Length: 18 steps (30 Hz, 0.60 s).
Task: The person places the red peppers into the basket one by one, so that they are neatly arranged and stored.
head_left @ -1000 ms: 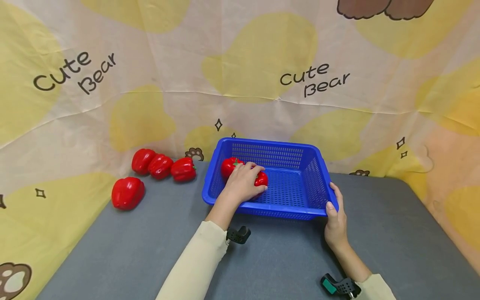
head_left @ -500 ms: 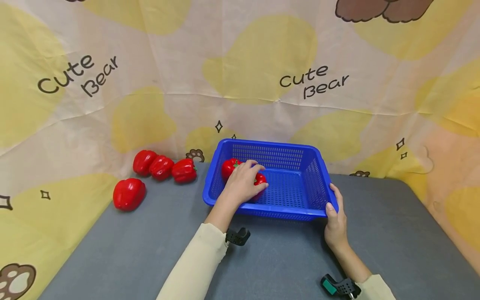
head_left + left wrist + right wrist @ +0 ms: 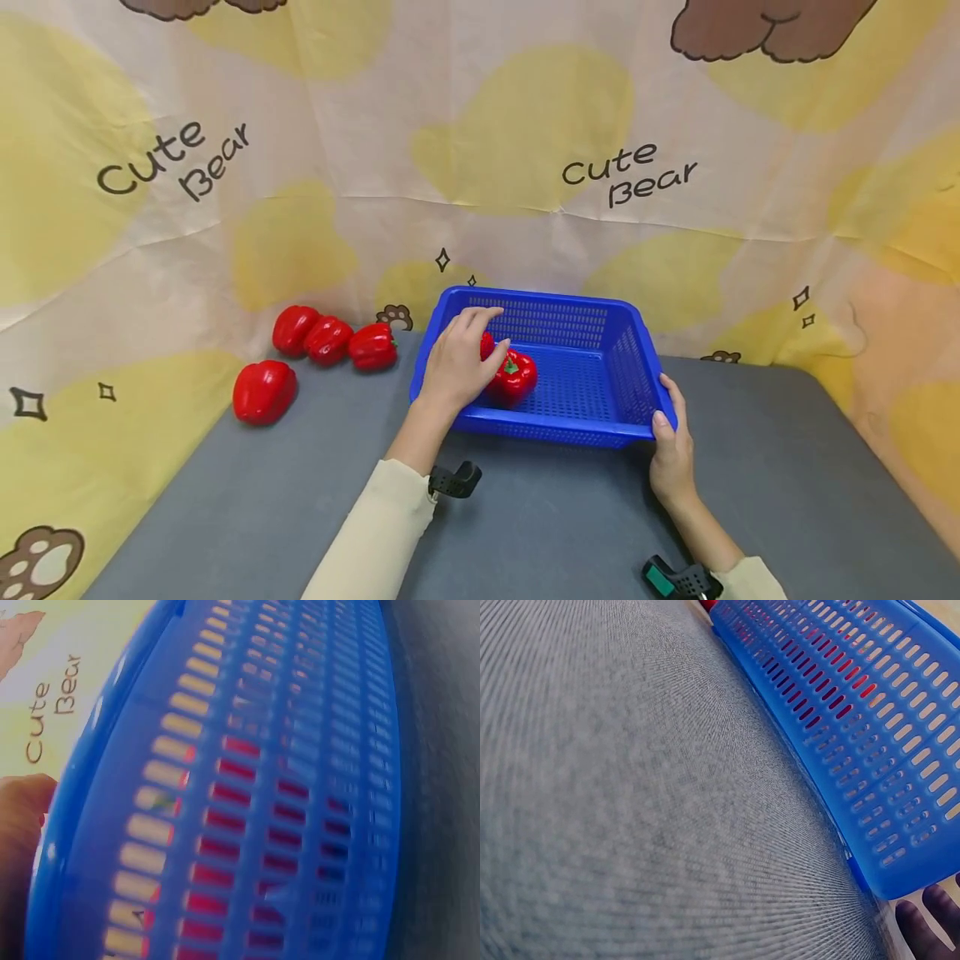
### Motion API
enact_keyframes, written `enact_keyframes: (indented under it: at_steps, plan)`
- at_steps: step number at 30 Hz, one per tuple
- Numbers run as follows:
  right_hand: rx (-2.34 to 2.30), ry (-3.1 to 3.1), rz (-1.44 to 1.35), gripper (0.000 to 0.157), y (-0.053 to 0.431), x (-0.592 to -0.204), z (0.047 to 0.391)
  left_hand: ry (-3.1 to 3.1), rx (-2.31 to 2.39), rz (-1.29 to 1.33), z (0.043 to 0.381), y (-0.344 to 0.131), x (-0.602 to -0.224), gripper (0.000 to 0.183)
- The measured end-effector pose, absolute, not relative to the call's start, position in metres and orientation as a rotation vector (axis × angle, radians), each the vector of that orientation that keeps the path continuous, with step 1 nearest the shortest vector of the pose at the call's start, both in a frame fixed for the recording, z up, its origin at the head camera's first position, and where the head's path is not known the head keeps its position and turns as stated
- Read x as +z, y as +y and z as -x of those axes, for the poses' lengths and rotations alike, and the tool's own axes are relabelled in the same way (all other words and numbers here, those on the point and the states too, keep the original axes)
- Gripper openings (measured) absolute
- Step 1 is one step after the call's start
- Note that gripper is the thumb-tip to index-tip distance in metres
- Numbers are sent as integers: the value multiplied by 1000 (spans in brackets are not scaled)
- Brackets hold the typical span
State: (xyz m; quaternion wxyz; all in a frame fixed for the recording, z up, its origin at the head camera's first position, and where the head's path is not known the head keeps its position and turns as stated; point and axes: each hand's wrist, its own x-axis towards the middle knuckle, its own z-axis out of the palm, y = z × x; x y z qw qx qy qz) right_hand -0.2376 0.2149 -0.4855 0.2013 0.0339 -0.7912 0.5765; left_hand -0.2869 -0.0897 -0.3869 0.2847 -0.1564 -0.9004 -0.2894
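A blue plastic basket with slotted walls stands on the grey table. Inside its left part lies a red bell pepper with its green stem facing up. A second red pepper behind it is mostly hidden by my left hand, which hovers over the basket's left end with fingers and thumb spread apart. My right hand grips the basket's front right corner, thumb on the rim. Through the slots of the basket wall, the left wrist view shows red pepper skin.
Left of the basket, three red bell peppers lie in a row near the back of the table. Another red pepper lies closer, by the table's left edge. A printed cloth hangs directly behind the table.
My left hand has let go of the front pepper and shifted left, uncovering that pepper and covering more of the one behind. My right hand keeps its hold on the basket.
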Motion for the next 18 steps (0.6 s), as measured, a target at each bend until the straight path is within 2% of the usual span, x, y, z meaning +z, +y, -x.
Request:
enact_keyframes:
  at_steps: [12, 18]
  plan:
    - [1647, -2214, -130, 57, 213, -479, 232, -2341, -806, 300, 250, -142, -373, 47]
    - [1662, -2194, -140, 58, 215, -482, 233, -2377, -742, 284, 233, -172, -375, 52]
